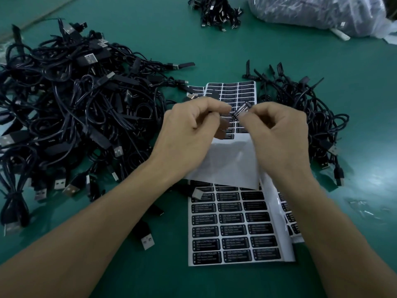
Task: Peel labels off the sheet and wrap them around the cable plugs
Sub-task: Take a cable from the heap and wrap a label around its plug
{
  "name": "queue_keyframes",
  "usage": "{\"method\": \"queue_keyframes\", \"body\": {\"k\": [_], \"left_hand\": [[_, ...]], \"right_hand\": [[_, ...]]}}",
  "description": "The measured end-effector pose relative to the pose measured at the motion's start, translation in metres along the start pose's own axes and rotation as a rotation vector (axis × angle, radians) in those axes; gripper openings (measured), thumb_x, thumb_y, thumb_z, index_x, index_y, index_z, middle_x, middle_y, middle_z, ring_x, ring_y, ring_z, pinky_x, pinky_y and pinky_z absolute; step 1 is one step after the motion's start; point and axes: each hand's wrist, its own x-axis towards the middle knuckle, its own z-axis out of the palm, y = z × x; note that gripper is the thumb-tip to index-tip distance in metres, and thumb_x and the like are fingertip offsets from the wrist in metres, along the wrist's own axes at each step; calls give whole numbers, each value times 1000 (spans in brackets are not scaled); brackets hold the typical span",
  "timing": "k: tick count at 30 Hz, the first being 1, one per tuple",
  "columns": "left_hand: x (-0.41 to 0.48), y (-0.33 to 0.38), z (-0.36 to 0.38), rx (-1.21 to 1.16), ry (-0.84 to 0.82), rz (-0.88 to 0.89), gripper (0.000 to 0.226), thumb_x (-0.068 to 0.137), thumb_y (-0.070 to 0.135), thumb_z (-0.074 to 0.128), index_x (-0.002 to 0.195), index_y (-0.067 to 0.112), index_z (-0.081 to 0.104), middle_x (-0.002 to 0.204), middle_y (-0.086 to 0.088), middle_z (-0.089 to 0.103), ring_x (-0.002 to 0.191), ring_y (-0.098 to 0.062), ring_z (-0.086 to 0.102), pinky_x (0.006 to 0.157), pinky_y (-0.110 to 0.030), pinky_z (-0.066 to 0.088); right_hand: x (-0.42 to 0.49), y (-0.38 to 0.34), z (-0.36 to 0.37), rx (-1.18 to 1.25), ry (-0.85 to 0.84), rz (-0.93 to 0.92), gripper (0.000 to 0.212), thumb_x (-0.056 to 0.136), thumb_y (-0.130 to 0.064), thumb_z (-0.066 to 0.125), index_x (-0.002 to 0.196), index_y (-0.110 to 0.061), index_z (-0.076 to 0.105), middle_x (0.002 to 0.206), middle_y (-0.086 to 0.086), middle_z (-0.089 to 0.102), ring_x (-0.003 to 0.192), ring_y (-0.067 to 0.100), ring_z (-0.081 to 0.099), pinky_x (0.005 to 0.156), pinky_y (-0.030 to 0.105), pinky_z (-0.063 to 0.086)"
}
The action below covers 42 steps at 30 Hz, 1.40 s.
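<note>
Label is pinched by the right hand over the half-peeled sheet at twelve o'clock, the curled left hand's hold cannot be told, and cables piled at nine o'clock seem undone.

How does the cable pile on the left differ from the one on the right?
The left pile is far bigger and spreads wider than the right pile. Many silver USB plugs show in the left pile; the right pile shows only a few. Both are tangled black cables on the green table.
</note>
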Motion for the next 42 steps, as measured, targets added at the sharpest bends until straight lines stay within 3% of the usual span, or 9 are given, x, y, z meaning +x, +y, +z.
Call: {"method": "queue_keyframes", "body": {"k": [4,6,11,17,22,28,36,42], "left_hand": [[-3,1,-4,-47,-80,-21,25,102,7,51,114,28,54,87,5,78,81,-9,75,68,-39,55],[-2,0,-5,-117,-112,-63,23,101,7,53,114,25,48,89,5,79,84,-11,76,73,-37,56],[1,1,-8,-229,-173,-114,17,101,3,55,109,16,61,94,2,79,91,-13,75,78,-21,57],[2,-1,-10,-254,-176,-130,17,100,3,58,104,12,71,95,-4,79,93,-16,76,84,-27,60],[2,-3,-10,-225,-131,-115,16,95,4,65,97,14,77,79,-2,76,76,-8,71,71,-20,57],[2,-3,-11,-255,-131,-117,14,92,4,70,96,15,77,80,-4,78,75,-10,73,69,-19,57],[2,-2,-12,-308,-168,-125,20,89,2,72,97,20,76,88,-6,79,87,-20,76,76,-27,61],[3,-2,-12,-320,-191,-114,22,88,1,72,102,18,75,88,-6,79,85,-19,76,74,-25,60]], "right_hand": [[4,1,-7,347,-99,113,31,93,-10,65,64,-17,63,61,-1,52,59,10,44,53,20,38],[5,2,-8,384,-152,125,25,95,-10,63,70,-15,65,64,-2,56,61,10,48,54,22,39],[4,1,-6,325,-209,73,26,97,-9,61,72,-14,65,64,-3,57,64,10,53,56,23,44],[3,1,-3,251,-213,7,26,98,-9,60,73,-16,66,65,2,56,63,9,52,55,20,46],[3,3,-3,226,-218,-21,25,98,-11,60,75,-16,66,66,6,55,63,11,50,55,19,47],[3,4,-3,198,-211,-38,23,98,-13,62,77,-18,68,67,8,56,63,12,50,55,19,49],[3,4,-2,162,-191,-61,22,97,-14,65,77,-24,68,63,-10,60,62,7,52,59,30,50],[5,4,-2,140,-228,-89,23,96,-14,65,78,-27,67,60,-24,61,60,-5,56,61,13,46]]}}
